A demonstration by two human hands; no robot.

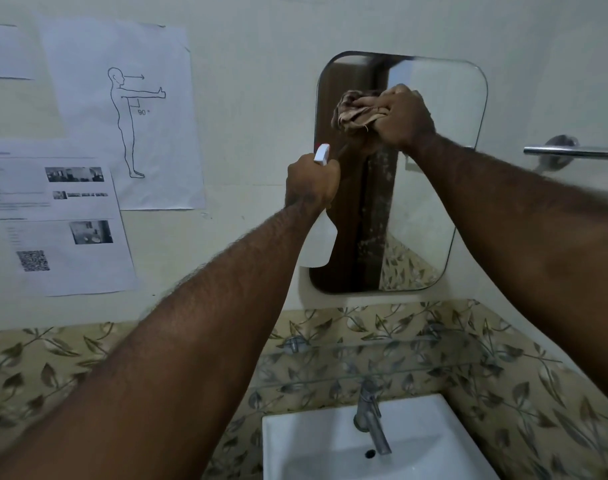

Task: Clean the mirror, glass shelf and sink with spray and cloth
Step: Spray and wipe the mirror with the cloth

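My right hand [404, 116] bunches the cloth [356, 110] against the upper mirror [430, 174]. My left hand [311, 183] grips the upright spray bottle [318, 242] — nozzle toward the glass. A wall sheet [122, 112] reads "90°".

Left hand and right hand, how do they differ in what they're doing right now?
The left hand grips a white spray bottle at the mirror's left edge; the right hand bunches a brown cloth against the upper glass. The left sits lower, the right higher. Both are raised at the mirror, closed around a cleaning tool.
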